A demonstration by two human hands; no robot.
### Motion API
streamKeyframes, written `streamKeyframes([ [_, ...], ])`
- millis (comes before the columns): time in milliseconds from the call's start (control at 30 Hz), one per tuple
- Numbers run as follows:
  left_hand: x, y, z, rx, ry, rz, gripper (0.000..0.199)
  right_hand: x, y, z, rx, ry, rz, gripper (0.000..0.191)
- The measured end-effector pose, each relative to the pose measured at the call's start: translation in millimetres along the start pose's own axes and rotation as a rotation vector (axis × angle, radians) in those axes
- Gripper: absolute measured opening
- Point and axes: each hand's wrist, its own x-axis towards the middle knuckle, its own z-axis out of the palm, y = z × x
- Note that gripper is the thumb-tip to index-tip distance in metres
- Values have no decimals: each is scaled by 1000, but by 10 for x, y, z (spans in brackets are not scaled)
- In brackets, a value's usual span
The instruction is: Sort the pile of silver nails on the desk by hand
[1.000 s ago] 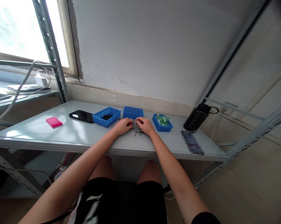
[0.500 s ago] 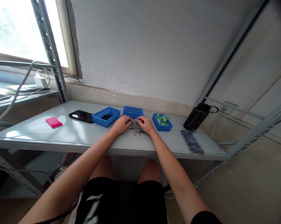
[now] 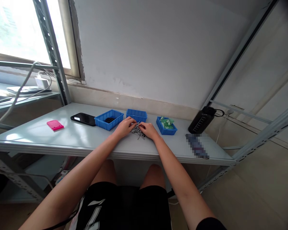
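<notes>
Slender metal pieces [image 3: 139, 132], lying crisscross.
Our left hand [image 3: 126, 127] and right hand [image 3: 149, 129] flank them, both curled; whether gripping, we cannot tell.

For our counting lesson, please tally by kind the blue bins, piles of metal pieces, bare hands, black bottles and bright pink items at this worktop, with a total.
Blue bins: 3 (left bin, middle bin, right bin)
Pile of metal pieces: 1
Bare hands: 2 (left hand, right hand)
Black bottle: 1
Pink item: 1
Total: 8
</notes>
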Motion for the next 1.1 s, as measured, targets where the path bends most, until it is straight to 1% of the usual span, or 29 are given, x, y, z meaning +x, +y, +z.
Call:
streamKeyframes([
  [133, 2, -12, 2, 20, 1, -19, 25, 6, 6, -5, 19, 14, 11, 20],
  [267, -4, -49, 17, 60, -7, -57, 26, 12, 29, -13, 66, 55, 33, 24],
  [400, -16, -94, 46, 93, -52, -66, 27, 20, 44, -10, 137, 106, 56, 27],
  [500, -18, -120, 68, 105, -92, -56, 27, 28, 41, -4, 190, 116, 68, 27],
  [600, -18, -140, 82, 113, -110, -46, 27, 32, 32, 0, 254, 105, 70, 26],
  [800, -20, -181, 101, 121, -98, -46, 30, 19, 16, -7, 395, 34, 90, 27],
  [1100, -11, -173, 100, 107, -102, -35, 30, 14, -2, -22, 503, 8, 143, 27],
])
